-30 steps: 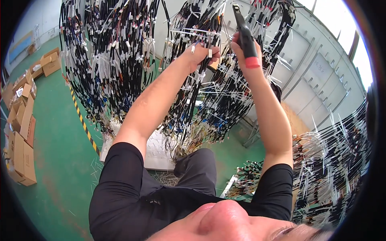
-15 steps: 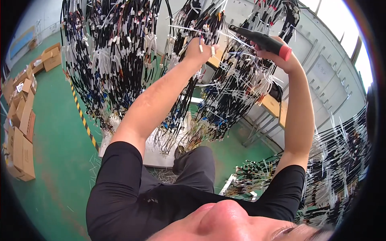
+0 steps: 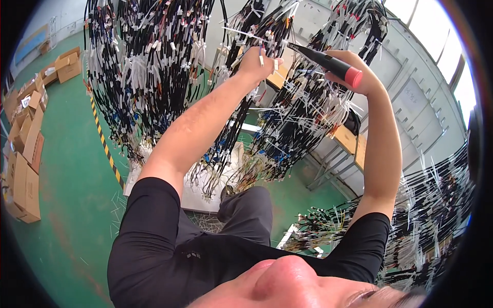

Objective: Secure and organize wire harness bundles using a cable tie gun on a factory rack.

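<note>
My left hand (image 3: 255,62) is closed around a bundle of thin wires with small white connectors (image 3: 276,63) sticking out by the fingers. The bundle belongs to a hanging wire harness (image 3: 275,28) with black sleeves. A long white cable tie (image 3: 244,34) juts to the left above this hand. In my right hand (image 3: 354,64) is a cable tie gun (image 3: 326,61), black with a red end cap. Its nose points left, close to the harness beside my left hand. The grip and most of the right fingers are hidden behind the gun body.
Dense bundles of black wire harnesses (image 3: 149,66) hang at the left, and another bundle (image 3: 303,118) hangs below my hands. More harnesses (image 3: 426,210) lie at the right. Open cardboard boxes (image 3: 24,187) line the far left floor. A wooden-topped table (image 3: 351,139) stands behind.
The cable tie gun has shifted slightly left and down, its nose now lower beside the harness. The right hand has turned with it. My left hand keeps its hold on the wires.
</note>
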Motion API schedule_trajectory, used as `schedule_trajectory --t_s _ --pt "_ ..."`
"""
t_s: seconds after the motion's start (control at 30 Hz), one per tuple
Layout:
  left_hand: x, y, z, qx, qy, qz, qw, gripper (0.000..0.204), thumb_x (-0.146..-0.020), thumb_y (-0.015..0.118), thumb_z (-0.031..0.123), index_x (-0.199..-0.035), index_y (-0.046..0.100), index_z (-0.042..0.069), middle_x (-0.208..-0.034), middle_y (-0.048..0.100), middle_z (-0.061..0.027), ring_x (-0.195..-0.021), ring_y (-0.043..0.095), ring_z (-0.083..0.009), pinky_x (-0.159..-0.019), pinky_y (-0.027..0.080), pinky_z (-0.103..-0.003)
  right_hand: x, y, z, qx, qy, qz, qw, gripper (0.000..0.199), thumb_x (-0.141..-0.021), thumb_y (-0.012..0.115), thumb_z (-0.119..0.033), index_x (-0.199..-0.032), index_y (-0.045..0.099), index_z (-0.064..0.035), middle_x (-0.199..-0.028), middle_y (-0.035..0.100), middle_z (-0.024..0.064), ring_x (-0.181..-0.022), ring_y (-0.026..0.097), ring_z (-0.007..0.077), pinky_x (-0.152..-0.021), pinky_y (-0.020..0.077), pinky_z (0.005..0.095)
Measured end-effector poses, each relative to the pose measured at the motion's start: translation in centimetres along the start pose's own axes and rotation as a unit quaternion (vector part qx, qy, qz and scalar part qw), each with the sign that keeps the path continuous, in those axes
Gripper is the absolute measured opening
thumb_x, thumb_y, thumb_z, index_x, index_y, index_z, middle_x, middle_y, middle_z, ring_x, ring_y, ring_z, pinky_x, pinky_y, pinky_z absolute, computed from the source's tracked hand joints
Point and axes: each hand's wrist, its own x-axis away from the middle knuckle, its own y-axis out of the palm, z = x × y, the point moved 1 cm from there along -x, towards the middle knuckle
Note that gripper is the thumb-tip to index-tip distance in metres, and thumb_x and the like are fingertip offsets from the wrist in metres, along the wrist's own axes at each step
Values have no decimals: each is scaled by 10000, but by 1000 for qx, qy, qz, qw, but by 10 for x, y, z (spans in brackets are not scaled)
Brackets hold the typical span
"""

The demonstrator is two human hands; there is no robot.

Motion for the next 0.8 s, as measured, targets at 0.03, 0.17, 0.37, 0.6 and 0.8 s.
schedule_trajectory --t_s 0.03,0.17,0.37,0.6,0.8 --pt "-1 2 -2 20 5 -3 1000 375 -866 891 189 -649 629 30 -620 635 -65 -547 560 -160 -522 428 -369 0 5 -3 10 -5 17 1000 329 -832 794 -166 -1105 667 -33 -873 697 144 -793 652 339 -782 528 429" --pt "-4 4 -14 79 18 1 997 392 -859 900 196 -644 613 36 -617 619 -61 -550 549 -152 -521 425 -367 5 19 -5 -3 31 25 999 297 -868 765 -158 -1105 632 -36 -891 672 139 -778 607 314 -774 523 414" --pt "-8 -2 -20 33 41 15 999 381 -866 901 225 -685 628 30 -659 633 -64 -582 546 -153 -532 430 -364 13 49 -12 107 143 112 978 172 -862 725 -225 -920 664 -75 -684 654 152 -685 669 413 -702 538 475" --pt "16 12 7 124 -105 -60 985 208 -1034 707 176 -1084 665 -22 -926 743 -107 -692 670 -160 -632 553 -321 32 62 -16 254 30 250 934 426 -789 701 -52 -1209 663 -114 -1130 649 109 -1166 610 364 -1069 448 462" --pt "13 -3 16 202 -119 -175 956 258 -1047 701 287 -1111 690 37 -963 722 -49 -732 622 -85 -656 501 -244 34 90 -28 295 32 249 922 525 -720 757 -46 -1229 673 -144 -1207 611 85 -1261 558 340 -1156 389 498"
